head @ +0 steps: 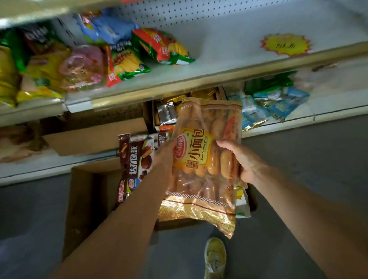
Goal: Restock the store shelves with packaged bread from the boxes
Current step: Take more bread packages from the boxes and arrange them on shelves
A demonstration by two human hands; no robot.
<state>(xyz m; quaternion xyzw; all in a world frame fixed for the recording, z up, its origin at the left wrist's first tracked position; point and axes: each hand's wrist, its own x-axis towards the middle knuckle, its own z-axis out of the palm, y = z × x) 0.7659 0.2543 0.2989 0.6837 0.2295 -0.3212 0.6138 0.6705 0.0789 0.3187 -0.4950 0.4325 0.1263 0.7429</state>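
Item in hand: one bag of mini French bread (203, 161), clear film with gold ends and a yellow label, held up in front of the shelving, above the open cardboard box (86, 198) on the floor.

Left hand (165, 155): clamped on the bag's left edge near the label; its fingers go behind the film and cannot be seen.

Right hand (241, 161): clamped on the bag's right edge, thumb across the front. Both hands carry the one bag between them.

Upper shelf (224, 75): the left end is crowded with bagged goods, among them a red-and-green packet (162, 46) nearest the bare stretch. The right part of the surface is bare as far as a yellow starburst price tag (286, 45) lying near the front edge.

Lower shelf (286, 121): blue-and-white packets (276, 103) sit at its front edge, to the right of the bag. A brown chocolate-pie box (139, 158) stands just left of the left wrist.

Floor: grey, with one yellow shoe (215, 260) below the bag.

Step in hand, by my reading: a bag is out of the box and on its way to a shelf, not yet set down.

Next move calls for: lifting the bag over the upper shelf's front lip and laying it on the bare stretch right of the red-and-green packet, label outward, clear of the price tag. The film looks slippery and the rolls soft, so a light two-sided hold suits until it rests flat.
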